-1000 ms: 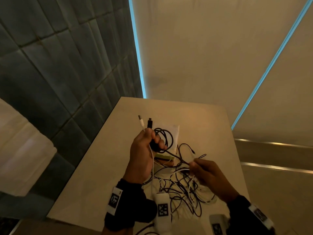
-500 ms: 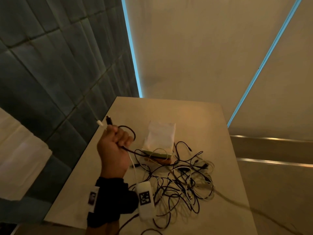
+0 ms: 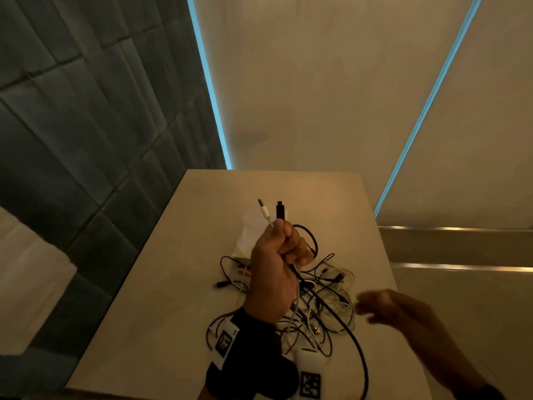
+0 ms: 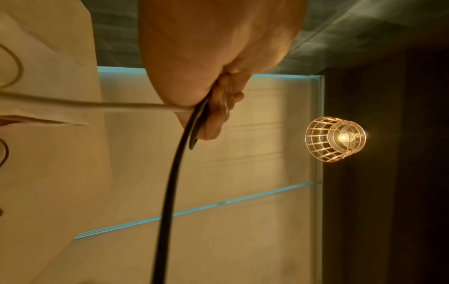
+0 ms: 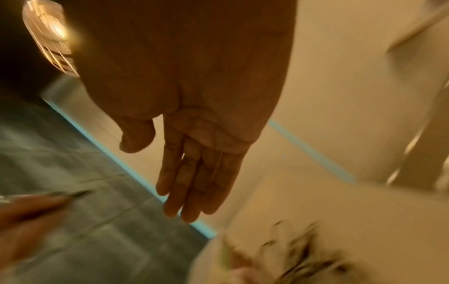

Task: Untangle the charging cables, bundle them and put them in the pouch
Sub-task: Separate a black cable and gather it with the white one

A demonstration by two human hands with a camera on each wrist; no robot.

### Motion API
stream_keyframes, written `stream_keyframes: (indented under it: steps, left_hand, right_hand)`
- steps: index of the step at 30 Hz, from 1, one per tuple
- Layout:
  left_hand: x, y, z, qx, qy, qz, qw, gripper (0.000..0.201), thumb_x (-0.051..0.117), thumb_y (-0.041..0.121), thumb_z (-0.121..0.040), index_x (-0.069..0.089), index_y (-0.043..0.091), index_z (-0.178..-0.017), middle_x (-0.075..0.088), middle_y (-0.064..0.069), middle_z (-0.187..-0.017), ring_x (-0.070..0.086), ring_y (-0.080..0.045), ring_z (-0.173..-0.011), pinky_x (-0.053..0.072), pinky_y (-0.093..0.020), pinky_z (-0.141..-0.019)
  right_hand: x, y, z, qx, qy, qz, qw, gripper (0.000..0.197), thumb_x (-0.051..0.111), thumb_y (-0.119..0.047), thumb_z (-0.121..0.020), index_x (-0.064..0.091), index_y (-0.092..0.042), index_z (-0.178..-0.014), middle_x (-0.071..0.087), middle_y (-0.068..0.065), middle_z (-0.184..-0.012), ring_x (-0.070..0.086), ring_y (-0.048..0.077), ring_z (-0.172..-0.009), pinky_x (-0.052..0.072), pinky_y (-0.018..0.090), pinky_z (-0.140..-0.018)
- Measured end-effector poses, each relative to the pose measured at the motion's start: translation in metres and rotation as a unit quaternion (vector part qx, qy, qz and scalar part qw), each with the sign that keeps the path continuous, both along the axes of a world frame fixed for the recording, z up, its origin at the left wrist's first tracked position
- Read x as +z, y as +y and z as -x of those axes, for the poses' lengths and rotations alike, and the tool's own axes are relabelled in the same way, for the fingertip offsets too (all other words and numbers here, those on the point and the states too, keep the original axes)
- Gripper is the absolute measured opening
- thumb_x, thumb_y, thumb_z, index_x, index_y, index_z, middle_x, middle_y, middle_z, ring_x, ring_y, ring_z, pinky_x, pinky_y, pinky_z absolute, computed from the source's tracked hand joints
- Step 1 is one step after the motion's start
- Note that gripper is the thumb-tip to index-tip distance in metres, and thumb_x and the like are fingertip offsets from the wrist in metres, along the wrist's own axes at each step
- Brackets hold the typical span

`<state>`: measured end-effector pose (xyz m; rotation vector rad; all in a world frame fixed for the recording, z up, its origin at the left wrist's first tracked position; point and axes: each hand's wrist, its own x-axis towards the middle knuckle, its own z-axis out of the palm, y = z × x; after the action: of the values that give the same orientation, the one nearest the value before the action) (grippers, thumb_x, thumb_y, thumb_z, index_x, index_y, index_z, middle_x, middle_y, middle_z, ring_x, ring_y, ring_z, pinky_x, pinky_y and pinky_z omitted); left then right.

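Hands: left hand (image 3: 277,264) is raised over the bench, fist curled round two cable ends; right hand (image 3: 383,306) hovers blurred at the right of the pile, fingers straight and loose, holding nothing.
Held cables: a white plug (image 3: 264,210) and a black plug (image 3: 279,209) stick up side by side above the left fist; the black cable (image 3: 343,324) runs down out of the fist and sweeps toward the near right edge of the bench, while the white cable (image 4: 85,104) drops from the fist into the pile.
Tangle: the cable pile (image 3: 317,307) lies on the bench directly beneath and just right of the left hand, black and white strands crossed over one another.
Key relation: the black cable's long run heads from the left fist down and to the right, passing close under the right hand, so the right hand looks the nearer one to draw it free.
Pouch: a white pouch (image 3: 248,235) lies flat on the bench (image 3: 331,203) beyond the pile, partly hidden by the left hand.
Progress: likely early, with most strands knotted and nothing bundled.
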<state>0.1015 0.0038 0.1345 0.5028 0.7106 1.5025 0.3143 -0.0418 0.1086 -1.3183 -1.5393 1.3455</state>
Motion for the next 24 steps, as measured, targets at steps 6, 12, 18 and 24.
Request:
stream_keyframes:
  steps: [6,12,18,24]
  left_hand:
    - [-0.005,-0.001,-0.006,-0.002,0.076,0.007,0.997,0.033,0.033,0.020,-0.102,0.042,0.010,-0.072,0.034,0.000,-0.056,0.035,-0.013,-0.048,0.036,-0.025,-0.049]
    - [-0.008,-0.004,0.034,-0.075,0.171,0.054,0.981,0.032,0.029,0.022,-0.103,0.047,0.007,-0.082,0.070,-0.018,-0.072,0.068,-0.031,-0.063,0.054,-0.040,-0.070]
    - [0.011,-0.008,0.033,-0.040,-0.032,-0.009,0.999,0.027,0.037,0.026,-0.096,0.046,0.013,-0.074,0.028,0.006,-0.053,0.027,-0.009,-0.045,0.028,-0.026,-0.050]
    - [0.035,-0.017,0.006,-0.134,-0.069,-0.065,0.986,0.033,0.033,0.027,-0.100,0.054,0.012,-0.080,0.031,0.004,-0.065,0.029,-0.010,-0.055,0.030,-0.025,-0.057]
  right_hand:
    - [0.010,-0.002,0.057,0.099,0.017,0.014,0.995,0.020,0.061,-0.024,-0.091,0.068,-0.011,-0.077,0.055,0.003,-0.051,0.052,0.021,-0.043,0.044,0.029,-0.047]
    - [-0.014,0.004,-0.033,-0.069,-0.028,0.007,0.997,0.029,0.050,-0.016,-0.095,0.066,-0.018,-0.071,0.037,0.001,-0.051,0.032,0.013,-0.045,0.027,0.020,-0.041]
    - [-0.054,-0.017,-0.066,0.124,-0.220,0.069,0.965,0.027,0.061,-0.059,-0.079,0.076,-0.037,-0.076,0.069,0.006,-0.074,0.066,0.023,-0.069,0.054,0.027,-0.066]
    - [-0.031,-0.018,-0.006,0.058,-0.117,-0.031,0.991,0.049,0.038,-0.066,-0.084,0.055,-0.044,-0.124,0.055,-0.038,-0.121,0.046,-0.020,-0.116,0.036,-0.004,-0.085]
